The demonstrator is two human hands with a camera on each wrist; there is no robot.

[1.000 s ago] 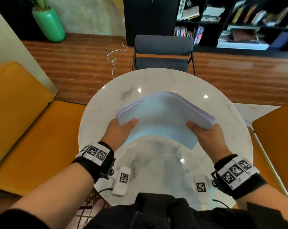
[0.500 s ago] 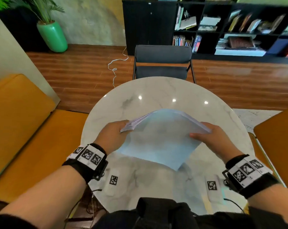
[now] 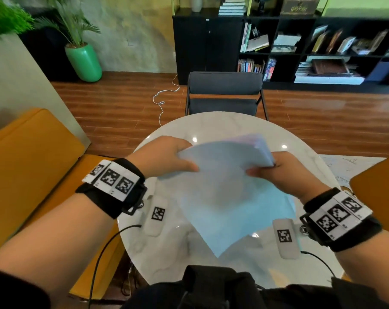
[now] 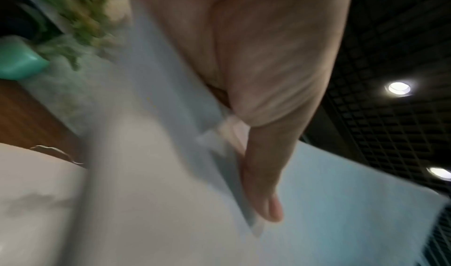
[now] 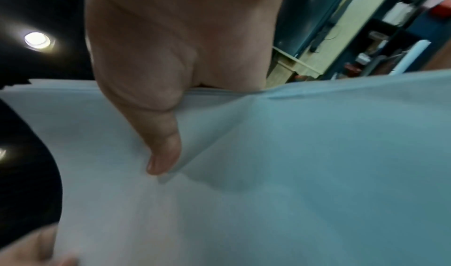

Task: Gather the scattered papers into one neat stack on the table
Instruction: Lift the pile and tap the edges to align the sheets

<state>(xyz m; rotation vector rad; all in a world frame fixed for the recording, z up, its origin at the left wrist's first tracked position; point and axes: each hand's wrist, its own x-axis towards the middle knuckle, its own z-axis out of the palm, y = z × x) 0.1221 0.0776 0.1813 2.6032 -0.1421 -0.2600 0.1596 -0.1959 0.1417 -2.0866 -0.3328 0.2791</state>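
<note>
A stack of pale blue-white papers [image 3: 229,188] is held up on end above the round white marble table [image 3: 166,253], one corner pointing down toward me. My left hand [image 3: 166,159] grips its upper left corner, thumb on the near face. My right hand [image 3: 285,172] grips the upper right edge, thumb pressed on the front sheet. The left wrist view shows the thumb [image 4: 266,193] lying on the papers [image 4: 341,222]. In the right wrist view the thumb [image 5: 161,135] creases the top sheet [image 5: 268,173]. Fingers behind the stack are hidden.
A dark grey chair [image 3: 224,94] stands at the table's far side. Orange seats [image 3: 28,166] flank the table left and right. A black bookshelf [image 3: 311,47], a green plant pot [image 3: 84,63] and a white cable [image 3: 164,101] on the wood floor lie beyond.
The stack was held nearly flat over the table; both hands have raised it and tilted it upright, and they have moved closer together along its top edge.
</note>
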